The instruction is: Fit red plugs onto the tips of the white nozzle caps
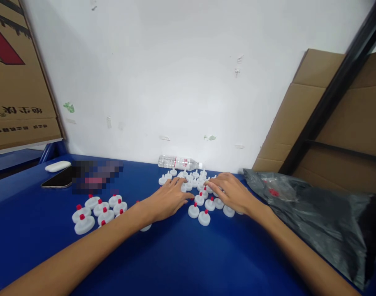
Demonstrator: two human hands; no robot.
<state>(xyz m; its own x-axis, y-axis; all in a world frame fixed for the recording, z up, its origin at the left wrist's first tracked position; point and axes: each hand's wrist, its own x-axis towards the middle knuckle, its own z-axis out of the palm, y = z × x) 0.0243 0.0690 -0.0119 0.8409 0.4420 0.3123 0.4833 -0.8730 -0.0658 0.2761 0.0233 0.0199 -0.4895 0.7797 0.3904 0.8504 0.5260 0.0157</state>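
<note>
White round caps with thin spouts lie in a cluster in the middle of the blue table, several with plain white spouts (173,172) at the back. Toward the front of it stand caps with red tips (204,218). My left hand (169,199) reaches over the cluster's left side, fingers spread and thumb beside a red tip. My right hand (233,192) is over the right side, thumb stretched toward the caps and partly covering them; its other fingertips are partly hidden. I see nothing held in either hand.
More red-tipped caps (84,224) stand in a group at the left. A clear plastic bottle (180,162) lies by the wall. A phone (58,177) and a white case (57,166) lie back left. A grey plastic bag (317,213) with a small clear bag of red pieces (274,192) covers the right side.
</note>
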